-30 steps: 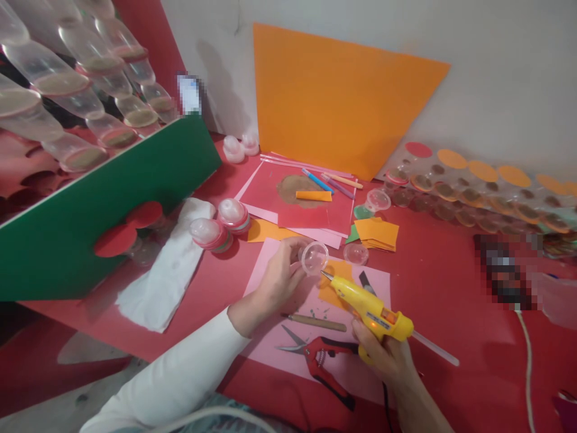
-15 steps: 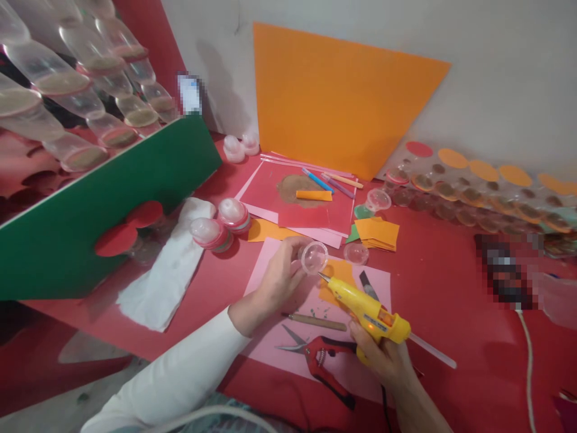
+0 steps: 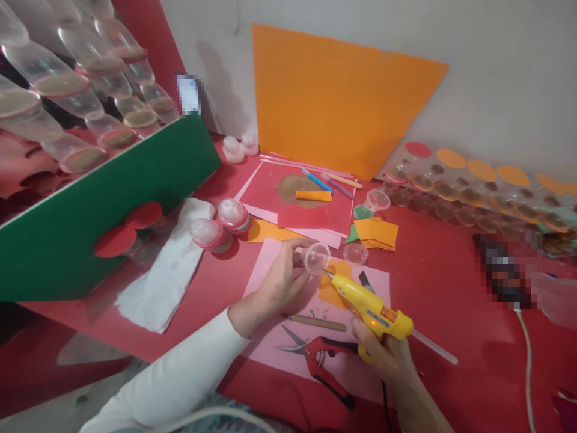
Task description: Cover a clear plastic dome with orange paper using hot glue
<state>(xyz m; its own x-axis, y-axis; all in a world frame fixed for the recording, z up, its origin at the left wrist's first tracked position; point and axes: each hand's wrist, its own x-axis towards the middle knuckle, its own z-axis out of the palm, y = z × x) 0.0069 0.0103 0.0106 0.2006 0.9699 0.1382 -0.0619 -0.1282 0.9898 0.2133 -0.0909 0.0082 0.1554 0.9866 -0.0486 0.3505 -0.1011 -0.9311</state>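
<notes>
My left hand (image 3: pixel 283 276) pinches a small clear plastic cup (image 3: pixel 317 259), its round rim turned up towards me. Wrapped round the handle of a yellow glue gun (image 3: pixel 367 307) is my right hand (image 3: pixel 390 355). The gun's metal nozzle meets or nearly meets the cup's near rim, and a clear glue stick (image 3: pixel 435 347) pokes out of its back. An orange light glows on its side. Below the hands, red-handled pruning shears (image 3: pixel 320 358) lie with blades apart on a pink sheet (image 3: pixel 265 337), beside a wooden-handled tool (image 3: pixel 318 323) and a dark-bladed cutter (image 3: pixel 367 281).
Orange paper pieces (image 3: pixel 377 233) and another clear cup (image 3: pixel 356 254) lie behind the gun. Stacked cups (image 3: pixel 233 216) stand left, near a white cloth (image 3: pixel 166 270) and a green board (image 3: pixel 112 210). Joined cups (image 3: pixel 478 186) line the right wall. A white cable (image 3: pixel 527 373) runs at right.
The cup and the glue gun have shifted slightly to the right together. The nozzle stays at the cup's rim, and the other things lie as before.
</notes>
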